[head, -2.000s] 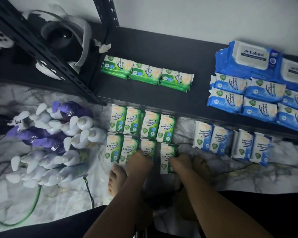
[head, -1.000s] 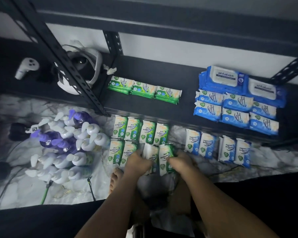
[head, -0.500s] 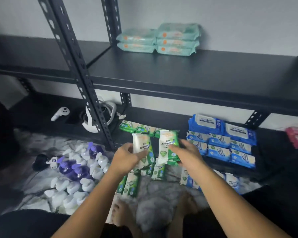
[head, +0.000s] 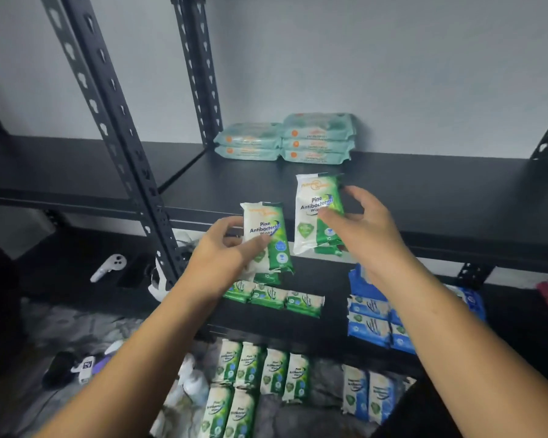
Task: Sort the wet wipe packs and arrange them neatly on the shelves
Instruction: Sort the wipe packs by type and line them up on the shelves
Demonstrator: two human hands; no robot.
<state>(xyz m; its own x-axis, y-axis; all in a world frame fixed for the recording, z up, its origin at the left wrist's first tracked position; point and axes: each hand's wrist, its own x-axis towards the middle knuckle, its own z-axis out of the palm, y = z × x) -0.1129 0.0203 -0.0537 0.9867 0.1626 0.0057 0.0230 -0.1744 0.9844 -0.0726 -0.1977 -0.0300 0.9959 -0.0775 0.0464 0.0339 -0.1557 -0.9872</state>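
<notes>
Fingers (head: 230, 222) and thumb of my left hand (head: 222, 248) pinch a green pack (head: 266, 227); my right hand (head: 366, 230) pinches a second pack (head: 312, 207). Both are upright, labels toward me, before the shelf (head: 440, 197), likely for matching before I set them near the teal packs (head: 285, 139).

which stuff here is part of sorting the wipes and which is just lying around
Job: held green packs, left hand, right hand, floor green packs, floor blue packs, teal packs, black shelves.
Lying about: white controller, white bottles.
</notes>
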